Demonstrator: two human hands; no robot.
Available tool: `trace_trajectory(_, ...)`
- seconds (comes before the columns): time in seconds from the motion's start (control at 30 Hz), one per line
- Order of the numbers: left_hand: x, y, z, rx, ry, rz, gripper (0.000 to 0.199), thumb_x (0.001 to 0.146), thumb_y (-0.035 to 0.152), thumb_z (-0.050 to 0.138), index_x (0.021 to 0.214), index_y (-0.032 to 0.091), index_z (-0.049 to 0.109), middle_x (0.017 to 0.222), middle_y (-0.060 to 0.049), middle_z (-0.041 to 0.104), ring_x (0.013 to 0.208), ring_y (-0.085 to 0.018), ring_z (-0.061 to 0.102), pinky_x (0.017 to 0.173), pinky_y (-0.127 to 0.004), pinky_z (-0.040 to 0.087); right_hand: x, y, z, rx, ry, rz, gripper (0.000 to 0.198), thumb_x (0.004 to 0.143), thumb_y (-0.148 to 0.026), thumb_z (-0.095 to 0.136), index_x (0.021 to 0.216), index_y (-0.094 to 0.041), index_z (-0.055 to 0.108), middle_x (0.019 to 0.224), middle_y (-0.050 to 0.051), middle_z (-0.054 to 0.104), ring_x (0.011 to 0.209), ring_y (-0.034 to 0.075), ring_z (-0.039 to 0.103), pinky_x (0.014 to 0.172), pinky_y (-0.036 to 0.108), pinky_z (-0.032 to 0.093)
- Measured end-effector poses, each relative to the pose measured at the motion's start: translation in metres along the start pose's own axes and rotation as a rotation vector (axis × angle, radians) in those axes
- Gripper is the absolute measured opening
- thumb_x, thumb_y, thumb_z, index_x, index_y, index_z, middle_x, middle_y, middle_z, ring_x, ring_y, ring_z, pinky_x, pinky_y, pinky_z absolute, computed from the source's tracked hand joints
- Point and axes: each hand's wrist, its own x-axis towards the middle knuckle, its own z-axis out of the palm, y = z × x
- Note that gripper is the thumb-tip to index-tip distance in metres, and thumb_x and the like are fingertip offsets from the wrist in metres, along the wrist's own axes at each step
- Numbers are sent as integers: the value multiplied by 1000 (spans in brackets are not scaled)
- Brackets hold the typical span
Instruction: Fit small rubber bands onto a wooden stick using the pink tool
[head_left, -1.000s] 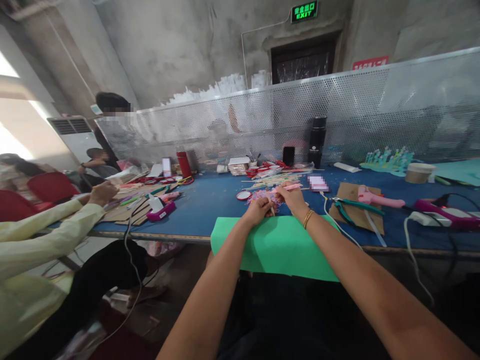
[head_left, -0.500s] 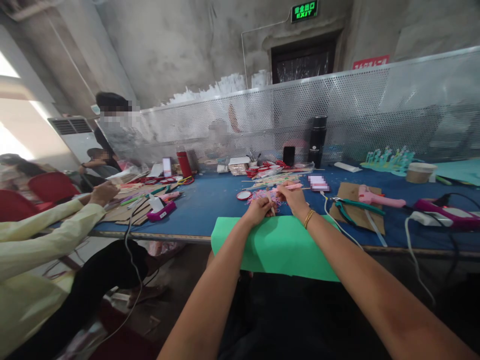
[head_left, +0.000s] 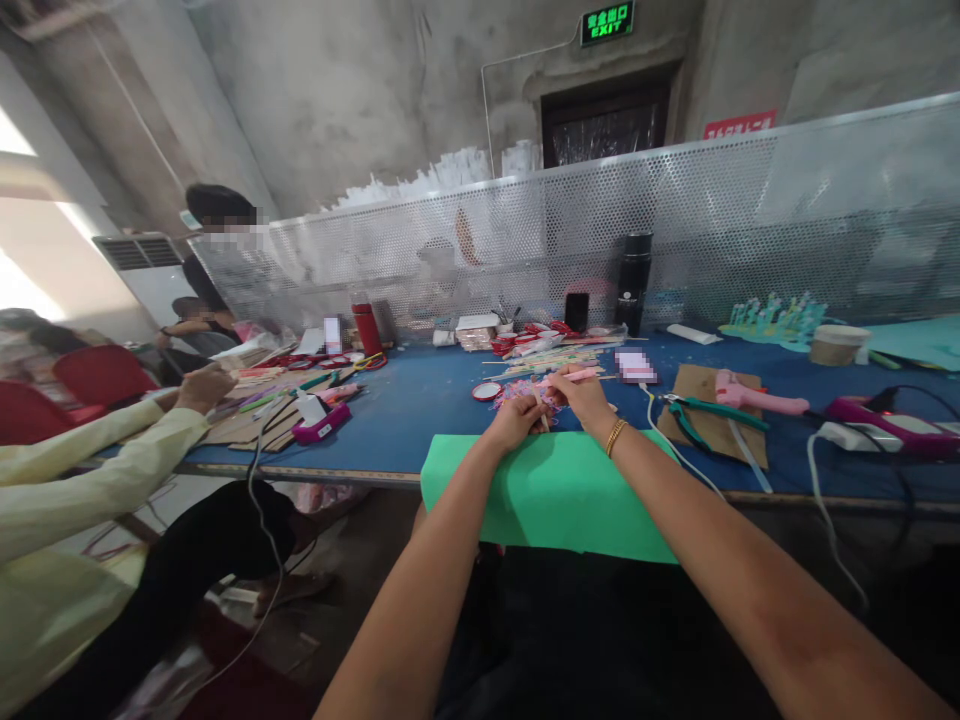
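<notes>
My left hand (head_left: 517, 422) is closed around a thin pale stick (head_left: 538, 398) that stands up between its fingers and pokes out below. Close beside it, my right hand (head_left: 583, 396) is closed on a pink pen-shaped tool (head_left: 582, 374), held slanting over the fingers, its tip near the stick. Under both hands lies a small heap of pink and purple shreds (head_left: 504, 394). A green sheet (head_left: 555, 490) hangs over the table's front edge beneath my wrists. What the fingertips touch is too small to make out.
On the blue table (head_left: 420, 400) are a round red-rimmed lid (head_left: 487, 391), teal pliers (head_left: 716, 412) and a pink glue gun (head_left: 757, 393) on cardboard. A black flask (head_left: 634, 283) stands behind. White cables run over the edge. A co-worker's yellow sleeve (head_left: 97, 480) is at left.
The right hand and the pink tool have shifted very slightly left toward the stick. The left hand stays in nearly the same place.
</notes>
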Motion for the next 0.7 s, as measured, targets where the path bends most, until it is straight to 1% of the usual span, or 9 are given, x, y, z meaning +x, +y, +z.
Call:
trace_trajectory(0.1,0,0,0,16,6,-2,36,79,50,66,75,15,58,64,0,63,53,-9,52,57,-23,43,1,1,-1,-3,48,-28,32,62,-41,79,62,-19,56,51,-3,60,44,9,54,43,19,43)
trace_trajectory(0.17,0,0,0,26,1,0,36,80,50,65,75,15,58,64,0,63,53,-9,52,57,-24,43,1,1,-1,4,32,-30,31,62,-41,78,62,-19,56,51,-3,61,44,9,54,43,19,44)
trace_trajectory(0.27,0,0,-1,22,-9,6,34,81,48,64,75,15,58,64,0,63,53,-9,52,57,-23,43,1,2,-1,3,-28,-14,31,63,-41,78,62,-19,56,52,-3,62,45,10,55,44,19,44)
trace_trajectory(0.43,1,-1,0,19,8,4,33,81,46,65,75,14,59,65,-1,64,53,-9,52,56,-23,43,1,1,-1,-31,43,-44,30,64,-41,77,61,-20,56,51,-3,60,45,10,54,44,20,44)
trace_trajectory(0.6,0,0,-1,8,-10,14,34,81,48,65,75,15,59,64,0,63,53,-9,52,56,-23,43,0,1,0,-14,-24,-32,30,64,-42,76,62,-20,57,53,-2,62,46,10,55,44,20,43)
trace_trajectory(0.7,1,-1,-1,21,-1,11,34,80,48,66,75,15,59,64,0,63,53,-9,52,56,-24,43,1,0,-1,-32,13,-37,31,63,-43,77,62,-20,56,52,-3,61,45,10,55,44,21,43)
